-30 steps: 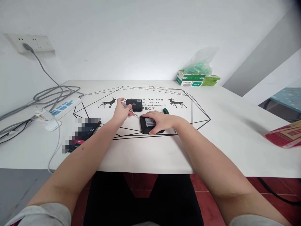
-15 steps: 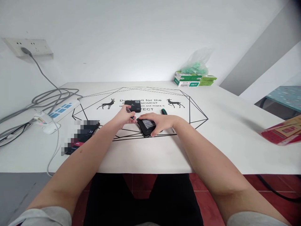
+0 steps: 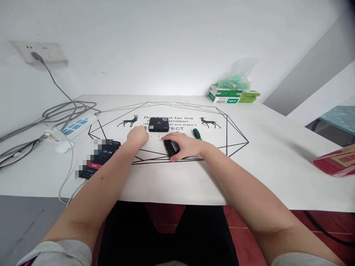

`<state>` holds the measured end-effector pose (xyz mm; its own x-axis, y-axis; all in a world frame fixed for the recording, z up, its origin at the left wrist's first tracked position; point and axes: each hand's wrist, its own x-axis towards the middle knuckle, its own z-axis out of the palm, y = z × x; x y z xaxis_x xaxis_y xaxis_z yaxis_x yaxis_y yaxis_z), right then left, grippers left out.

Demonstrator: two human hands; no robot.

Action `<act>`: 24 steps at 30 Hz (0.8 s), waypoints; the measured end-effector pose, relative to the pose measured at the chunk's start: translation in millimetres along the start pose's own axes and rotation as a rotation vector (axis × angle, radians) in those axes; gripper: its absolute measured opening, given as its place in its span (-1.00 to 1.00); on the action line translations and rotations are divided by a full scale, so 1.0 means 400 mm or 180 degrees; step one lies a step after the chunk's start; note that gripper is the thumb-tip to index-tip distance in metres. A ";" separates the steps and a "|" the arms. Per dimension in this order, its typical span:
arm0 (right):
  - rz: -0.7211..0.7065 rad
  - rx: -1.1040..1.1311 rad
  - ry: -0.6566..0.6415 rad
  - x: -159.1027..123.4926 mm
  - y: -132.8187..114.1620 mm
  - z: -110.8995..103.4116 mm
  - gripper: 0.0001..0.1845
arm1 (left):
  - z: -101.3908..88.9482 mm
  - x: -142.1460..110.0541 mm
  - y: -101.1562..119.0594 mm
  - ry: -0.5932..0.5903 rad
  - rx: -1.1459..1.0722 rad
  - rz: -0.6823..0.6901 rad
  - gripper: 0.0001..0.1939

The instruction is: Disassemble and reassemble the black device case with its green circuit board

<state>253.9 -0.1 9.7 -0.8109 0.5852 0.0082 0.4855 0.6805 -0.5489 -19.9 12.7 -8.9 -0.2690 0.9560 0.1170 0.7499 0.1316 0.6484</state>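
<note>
Both forearms reach forward over the near edge of the white table (image 3: 194,184). The right hand (image 3: 184,145) lies palm down over a small black device (image 3: 171,147), fingers curled across its top and thumb at its near side, pressing it to the table; a pale label shows on the device between the fingers, its print too small to read. The left hand (image 3: 138,136) rests just left of the device, fingers drawn together at the tips; whether they pinch anything cannot be told. To the far left lies a phone (image 3: 103,154) with a dark screen showing "58:34", partly blurred out. Just beyond the hands sits a second black box (image 3: 158,124) with a small white mark on top, covering part of the table's printed wording, which reads "for the", "MOMENT" and "FECT" between two deer figures. A green-handled screwdriver (image 3: 196,133) lies right of that box. Farther back stand green and white cartons (image 3: 231,94), and at far left a power strip (image 3: 72,127).
</note>
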 end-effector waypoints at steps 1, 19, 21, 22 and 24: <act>-0.0008 -0.0004 0.0013 0.000 -0.004 0.003 0.05 | 0.000 0.000 -0.001 -0.0021 0.0148 -0.0044 -0.85; -0.0065 0.0562 0.0639 0.014 0.015 0.000 -0.32 | 0.001 -0.081 0.067 -0.1975 -0.0371 0.2019 -0.08; -0.0087 0.0628 0.0629 0.014 0.018 -0.001 -0.32 | 0.002 -0.082 0.065 -0.2039 -0.0311 0.1904 0.08; -0.0086 0.0674 0.0641 0.014 0.019 -0.001 -0.31 | 0.003 -0.083 0.065 -0.2070 -0.0269 0.1890 0.15; -0.0079 0.0787 0.0719 0.014 0.022 -0.003 -0.31 | 0.006 -0.086 0.069 -0.2069 -0.0222 0.1929 0.21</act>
<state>253.9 9.8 6.1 -0.7150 0.6717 0.1939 0.3503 0.5843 -0.7321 11.6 -16.1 3.2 0.5738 0.8188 0.0186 0.6077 -0.4408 0.6606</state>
